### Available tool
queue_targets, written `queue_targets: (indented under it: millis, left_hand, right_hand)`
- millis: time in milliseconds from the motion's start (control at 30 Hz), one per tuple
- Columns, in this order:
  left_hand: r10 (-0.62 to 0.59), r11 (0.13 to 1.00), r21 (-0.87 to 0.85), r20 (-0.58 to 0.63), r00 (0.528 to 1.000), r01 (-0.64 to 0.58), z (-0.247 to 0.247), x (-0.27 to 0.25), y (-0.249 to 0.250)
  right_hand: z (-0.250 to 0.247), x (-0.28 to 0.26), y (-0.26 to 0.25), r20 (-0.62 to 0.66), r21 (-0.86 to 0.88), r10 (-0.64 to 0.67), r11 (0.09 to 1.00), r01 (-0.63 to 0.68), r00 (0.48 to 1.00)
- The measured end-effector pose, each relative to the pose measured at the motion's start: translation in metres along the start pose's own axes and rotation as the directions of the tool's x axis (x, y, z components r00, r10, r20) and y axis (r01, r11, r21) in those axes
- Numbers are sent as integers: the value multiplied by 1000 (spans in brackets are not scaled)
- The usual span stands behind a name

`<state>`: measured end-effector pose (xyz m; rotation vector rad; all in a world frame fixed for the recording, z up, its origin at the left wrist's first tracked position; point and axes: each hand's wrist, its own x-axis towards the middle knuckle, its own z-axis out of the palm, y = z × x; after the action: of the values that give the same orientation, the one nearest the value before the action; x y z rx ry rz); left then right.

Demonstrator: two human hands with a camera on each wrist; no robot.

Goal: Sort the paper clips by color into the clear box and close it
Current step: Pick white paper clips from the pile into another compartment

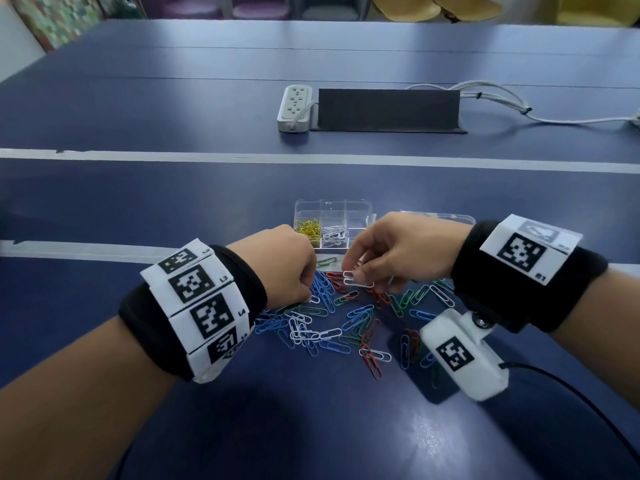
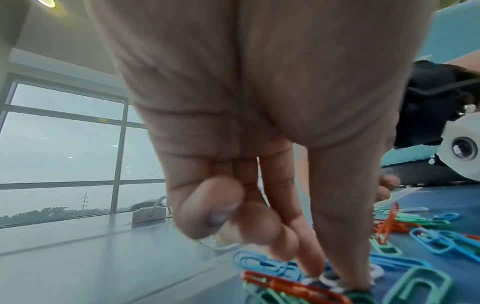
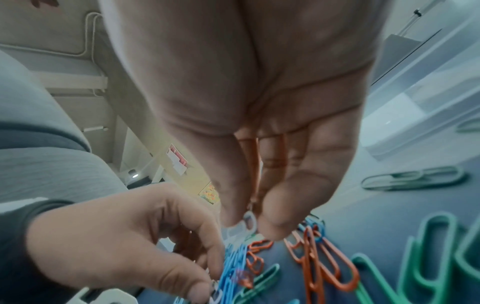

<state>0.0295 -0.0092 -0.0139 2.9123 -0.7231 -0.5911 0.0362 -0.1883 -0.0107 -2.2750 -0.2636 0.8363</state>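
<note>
A clear compartment box (image 1: 360, 211) stands open just beyond my hands, with yellow clips (image 1: 307, 229) in its left cell and white clips (image 1: 333, 233) in the middle one. Its lid (image 1: 438, 218) lies to the right, partly hidden by my right hand. A loose pile of blue, red, green and white paper clips (image 1: 346, 320) covers the table below. My left hand (image 1: 310, 297) reaches down into the pile, thumb and forefinger pinching a white clip (image 2: 328, 279) against the table. My right hand (image 1: 353, 271) pinches white clips (image 1: 358, 281) lifted just above the pile (image 3: 249, 223).
A white power strip (image 1: 294, 107) and a dark folded mat (image 1: 388, 109) lie further back on the blue table (image 1: 173, 202), with white cables (image 1: 502, 102) trailing right. A black cable (image 1: 571, 393) runs from my right wrist camera (image 1: 464, 355).
</note>
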Motion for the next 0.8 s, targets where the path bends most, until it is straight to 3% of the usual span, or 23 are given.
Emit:
queue_targets:
  millis: [233,467,567,633,700,800]
  left_hand:
    - [18,1000,-7,-13,1000,-18,1,-3,-3]
    - [65,997,41,26,998,-66,3,-8,-5]
    - [62,997,34,11,998,-62,4,-8,-6]
    - [56,998,26,10,998,-57,4,-8,-8]
    - [43,999,7,1,999,-43,5,-7,-9]
    - [18,999,32,-12,1000,-18,4,-6,-7]
  right_hand:
    - [5,-1,-1,8,61,-12,998,12,1000]
    - [11,2,-12,134,362,-41,932,-10,990]
    - [19,2,-18,166,396,-2,916,-65,986]
    - [27,0,-23,146,264,43,961,-81,988]
    - [34,-4,-27,80,-78,27,997,-21,996]
    - [49,-12,-35,34,-483,-102,869,105,994]
